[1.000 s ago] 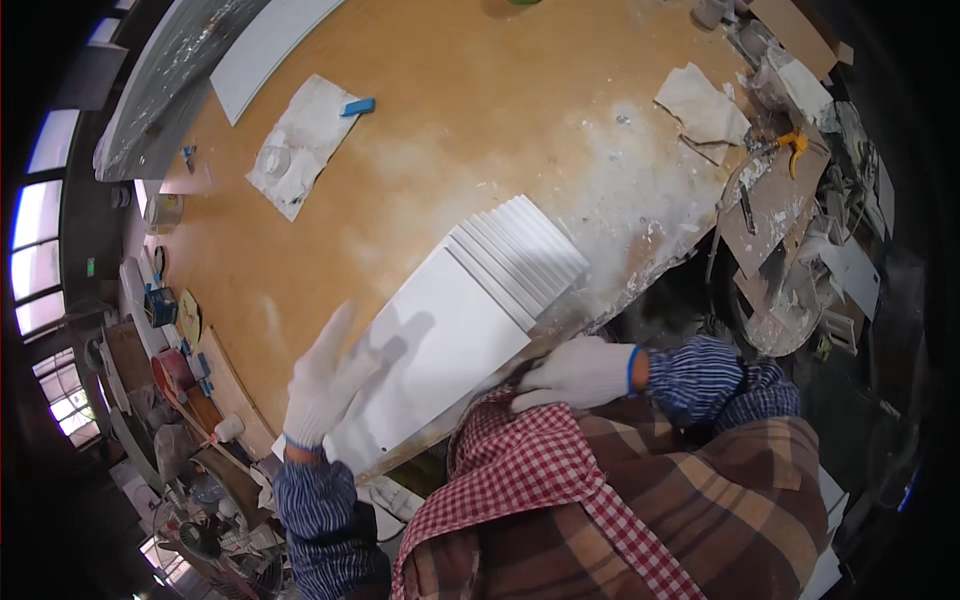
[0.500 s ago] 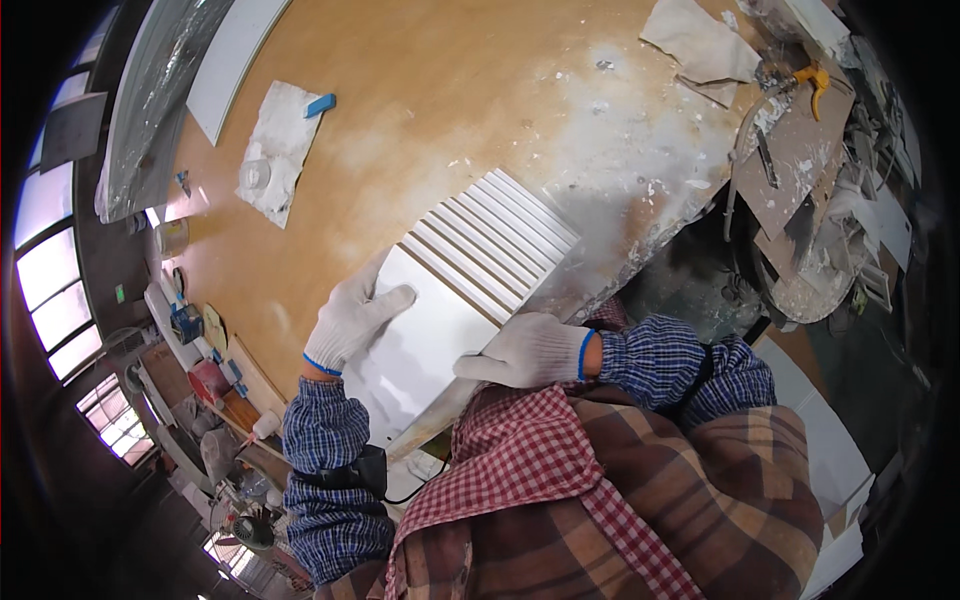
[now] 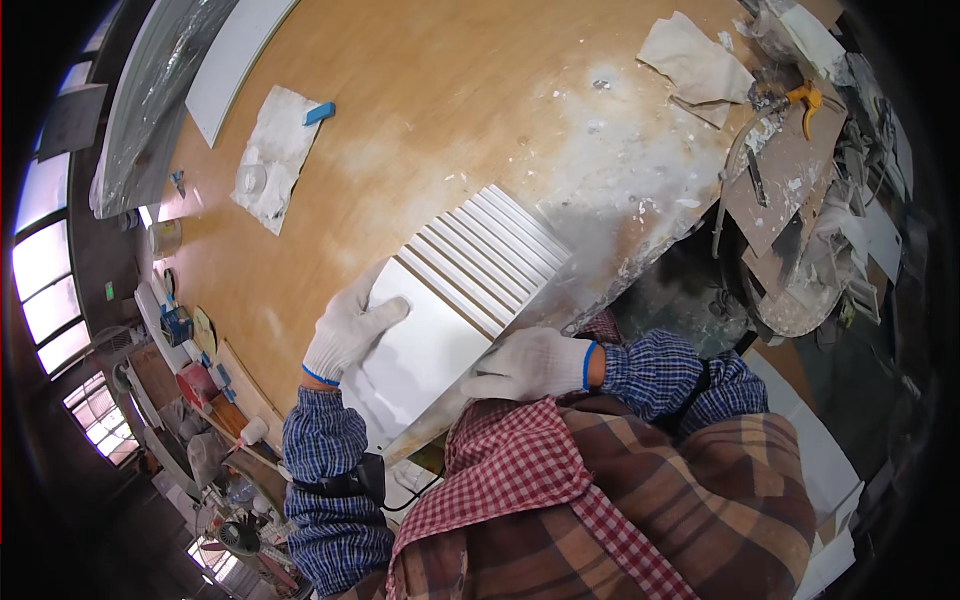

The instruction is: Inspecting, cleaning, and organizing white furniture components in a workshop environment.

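Two gloved hands are now laid flat on the white ridged board (image 3: 455, 300) on the wooden table (image 3: 420, 110), the left hand (image 3: 350, 325) moved in from the side and the right hand (image 3: 530, 362) kept pressed on its near edge, so it seems held steady.
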The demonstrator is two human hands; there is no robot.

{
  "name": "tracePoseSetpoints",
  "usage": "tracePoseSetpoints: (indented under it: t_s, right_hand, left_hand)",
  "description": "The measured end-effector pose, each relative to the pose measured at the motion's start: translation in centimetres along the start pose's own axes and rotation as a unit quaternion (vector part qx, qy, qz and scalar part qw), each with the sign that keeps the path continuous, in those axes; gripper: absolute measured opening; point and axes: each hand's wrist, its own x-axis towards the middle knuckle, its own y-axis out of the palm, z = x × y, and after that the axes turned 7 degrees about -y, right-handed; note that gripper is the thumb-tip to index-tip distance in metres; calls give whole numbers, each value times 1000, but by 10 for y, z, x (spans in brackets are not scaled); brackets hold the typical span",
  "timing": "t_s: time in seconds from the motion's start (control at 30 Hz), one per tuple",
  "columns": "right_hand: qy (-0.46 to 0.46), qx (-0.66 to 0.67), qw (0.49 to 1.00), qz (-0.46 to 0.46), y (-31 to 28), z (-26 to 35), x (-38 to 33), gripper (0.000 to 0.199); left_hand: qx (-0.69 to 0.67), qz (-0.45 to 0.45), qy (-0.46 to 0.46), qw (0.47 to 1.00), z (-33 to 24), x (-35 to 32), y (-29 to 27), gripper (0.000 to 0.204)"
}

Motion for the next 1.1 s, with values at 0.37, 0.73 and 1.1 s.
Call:
tracePoseSetpoints:
  t_s: [0.37, 0.73, 1.1]
  right_hand:
    - [178, 396, 884, -172, -206, 88, -5, 27]
    - [-179, 909, -342, -154, -216, 180, -14, 22]
    - [-223, 685, -686, 105, -190, 170, -105, 27]
  left_hand:
    - [-111, 13, -29, 993, 8, 8, 6, 74]
    - [-39, -1, -86, 996, -4, -7, 0, 73]
    - [9, -7, -121, 993, 1, -9, -6, 73]
